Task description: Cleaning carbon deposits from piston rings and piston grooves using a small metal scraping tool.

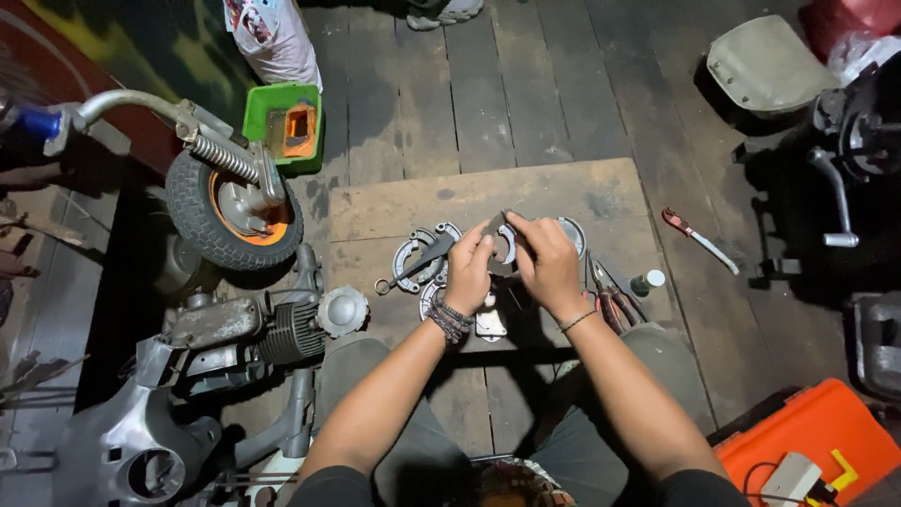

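Over board's middle: small dark part pinched between left hand and right hand, both grips pressed together, equally near.

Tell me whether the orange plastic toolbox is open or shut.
Shut: the orange plastic toolbox shows its closed lid, with a small grey device on top.

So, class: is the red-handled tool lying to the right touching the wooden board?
Apart. The head view shows the red-handled tool lying on the dark floor planks, with a strip of floor between it and the wooden board.
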